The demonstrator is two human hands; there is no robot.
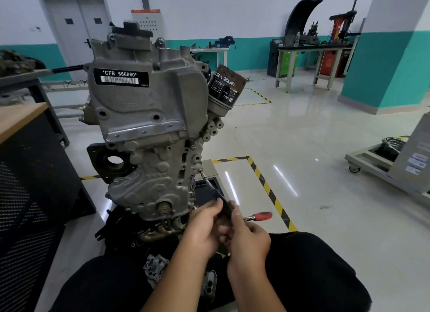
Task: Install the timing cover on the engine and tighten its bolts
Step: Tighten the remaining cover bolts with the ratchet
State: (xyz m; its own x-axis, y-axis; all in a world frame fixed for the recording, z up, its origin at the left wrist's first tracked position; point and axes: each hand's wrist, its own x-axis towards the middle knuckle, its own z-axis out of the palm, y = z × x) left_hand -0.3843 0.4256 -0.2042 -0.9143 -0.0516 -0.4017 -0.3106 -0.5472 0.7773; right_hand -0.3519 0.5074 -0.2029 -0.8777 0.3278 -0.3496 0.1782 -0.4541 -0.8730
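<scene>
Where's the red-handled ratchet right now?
In the head view the red-handled ratchet lies low and right of the engine, just behind the right hand, near the yellow-black floor tape.

Pretty standard workshop. The glossy pale floor (314, 137) is marked with yellow-black hazard tape (267, 186). Left of the teal pillar (381, 62), a workbench (311, 53) is loaded with tools against the white-and-teal wall (232, 20). Further left, a grey double door (76, 30) is seen. Light glare is reflected off the floor.
</scene>
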